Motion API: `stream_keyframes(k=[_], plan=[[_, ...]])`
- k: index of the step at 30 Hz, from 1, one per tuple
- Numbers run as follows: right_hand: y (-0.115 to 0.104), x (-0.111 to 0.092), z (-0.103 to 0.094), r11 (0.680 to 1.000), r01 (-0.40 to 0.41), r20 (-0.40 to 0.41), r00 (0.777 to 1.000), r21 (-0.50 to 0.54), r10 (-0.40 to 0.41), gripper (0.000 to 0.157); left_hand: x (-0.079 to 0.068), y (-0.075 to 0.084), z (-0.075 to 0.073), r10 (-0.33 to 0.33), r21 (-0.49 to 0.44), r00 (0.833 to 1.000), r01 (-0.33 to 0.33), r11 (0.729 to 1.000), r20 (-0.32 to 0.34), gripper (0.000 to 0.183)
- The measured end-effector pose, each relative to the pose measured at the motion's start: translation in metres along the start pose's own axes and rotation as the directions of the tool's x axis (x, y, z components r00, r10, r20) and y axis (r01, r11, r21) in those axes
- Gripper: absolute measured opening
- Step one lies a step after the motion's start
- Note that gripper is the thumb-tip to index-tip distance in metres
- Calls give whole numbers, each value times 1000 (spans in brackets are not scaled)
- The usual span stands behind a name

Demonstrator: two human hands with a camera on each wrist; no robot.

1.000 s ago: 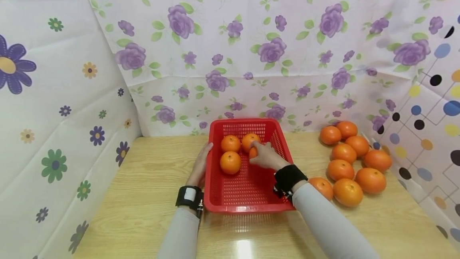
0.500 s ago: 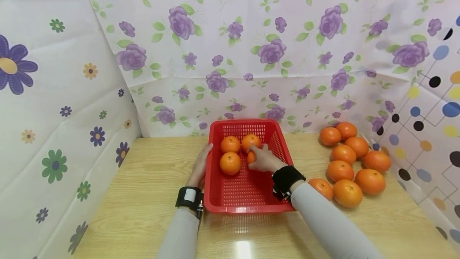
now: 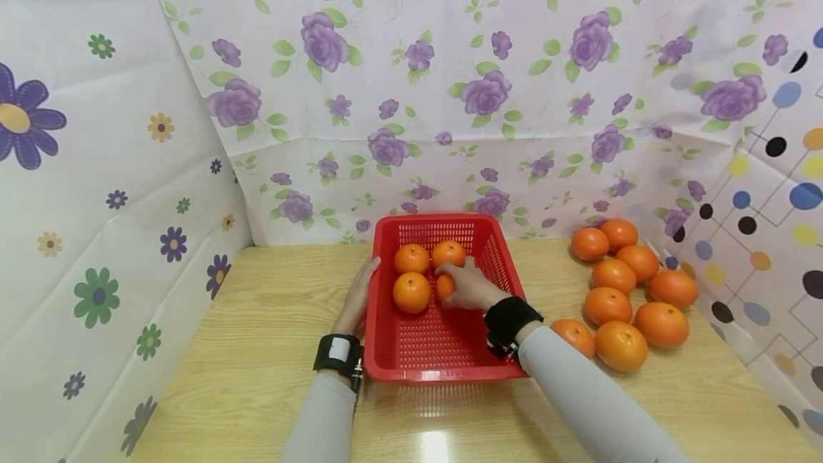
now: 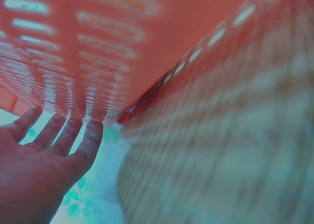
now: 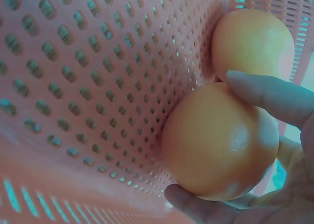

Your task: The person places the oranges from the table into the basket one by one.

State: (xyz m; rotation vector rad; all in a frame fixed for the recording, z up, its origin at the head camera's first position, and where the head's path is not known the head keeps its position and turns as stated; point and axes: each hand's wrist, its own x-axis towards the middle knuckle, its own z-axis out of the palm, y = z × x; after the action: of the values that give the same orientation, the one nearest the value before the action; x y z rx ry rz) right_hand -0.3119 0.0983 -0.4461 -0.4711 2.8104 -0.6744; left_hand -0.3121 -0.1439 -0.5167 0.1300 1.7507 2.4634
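A red perforated plastic basket stands on the table, with several oranges inside. My right hand reaches into it and grips an orange, fingers and thumb bent around the fruit. In the right wrist view that orange sits low against the basket's floor, close to another orange behind it. Two more oranges lie at the left, a rear one and a front one. Outside the left wall, my left hand rests with fairly straight fingers touching the basket.
Several loose oranges lie in a group on the wooden table, right of the basket. Floral sheets hang behind and at the left; a dotted sheet borders the right side.
My right hand has shifted slightly left and toward me with the orange, widening its distance from the orange behind. The left hand and basket have stayed in place.
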Motion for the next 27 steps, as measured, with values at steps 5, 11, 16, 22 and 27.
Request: stream_keyframes(k=[5,11,16,22,27], plan=[[-2,-1,-1,1000,4,-5,1000,1,-4,60,-1,1,1,-12,-20,1000,12,1000,-4,64],[-2,0,0,1000,-5,-3,1000,23,5,58,-1,1,1,-13,-3,1000,13,1000,-6,68],[-1,1,1,1000,8,-12,1000,17,-8,58,0,0,0,-11,2,1000,11,1000,-17,73],[0,2,2,1000,18,-17,1000,14,-18,59,0,-1,-1,-10,-5,1000,10,1000,-9,71],[1,3,1,1000,14,-9,1000,22,-13,60,0,0,-1,-7,-1,1000,7,1000,8,67]])
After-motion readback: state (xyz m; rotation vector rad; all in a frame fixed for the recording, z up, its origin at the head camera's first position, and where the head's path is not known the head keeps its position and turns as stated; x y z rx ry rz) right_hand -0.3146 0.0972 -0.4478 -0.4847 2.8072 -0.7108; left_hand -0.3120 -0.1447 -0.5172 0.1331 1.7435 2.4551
